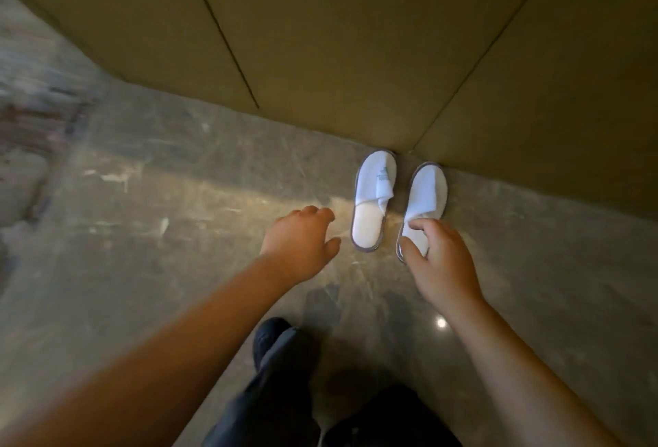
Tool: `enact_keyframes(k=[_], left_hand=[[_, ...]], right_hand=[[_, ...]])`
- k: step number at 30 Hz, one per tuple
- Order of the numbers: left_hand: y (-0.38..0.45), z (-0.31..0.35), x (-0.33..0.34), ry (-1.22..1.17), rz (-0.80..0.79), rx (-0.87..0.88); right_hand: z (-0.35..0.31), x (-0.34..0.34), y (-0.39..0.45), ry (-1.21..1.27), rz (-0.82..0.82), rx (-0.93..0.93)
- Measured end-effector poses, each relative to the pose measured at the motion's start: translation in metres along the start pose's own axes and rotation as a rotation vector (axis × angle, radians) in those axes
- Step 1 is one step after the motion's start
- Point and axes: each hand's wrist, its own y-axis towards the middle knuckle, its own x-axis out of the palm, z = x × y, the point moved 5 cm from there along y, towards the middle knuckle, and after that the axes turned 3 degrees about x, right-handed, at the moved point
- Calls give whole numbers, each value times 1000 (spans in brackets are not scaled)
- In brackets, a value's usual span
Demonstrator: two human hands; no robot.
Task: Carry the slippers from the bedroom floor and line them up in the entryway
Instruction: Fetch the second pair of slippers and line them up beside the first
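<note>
Two white slippers with grey soles lie side by side on the stone floor, toes toward the wall corner. The left slipper (pixel 372 204) rests flat with nothing touching it. My left hand (pixel 302 240) hovers just left of it, fingers apart and holding nothing. The right slipper (pixel 427 193) lies a little nearer the right wall. My right hand (pixel 439 258) covers its heel end, thumb and fingers pinching the heel part of the slipper.
Olive-brown wall panels (pixel 320 37) meet in a corner right behind the slippers. Polished grey stone floor (pixel 178 197) spreads to the left. My dark trouser legs and a dark shoe (pixel 274 339) stand at the bottom of the view.
</note>
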Motion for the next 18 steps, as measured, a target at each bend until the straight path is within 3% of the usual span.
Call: enact_keyframes(k=[6, 10, 13, 18], left_hand=[[-140, 16, -210, -145, 233, -103], [-231, -4, -319, -230, 461, -179], [-295, -32, -365, -293, 618, -252], [-380, -84, -386, -409, 729, -397]], right_hand=[[-203, -106, -80, 134, -111, -170], [-329, -130, -129, 163, -189, -335], [-403, -124, -163, 186, -259, -440], [-484, -93, -206, 220, -347, -529]])
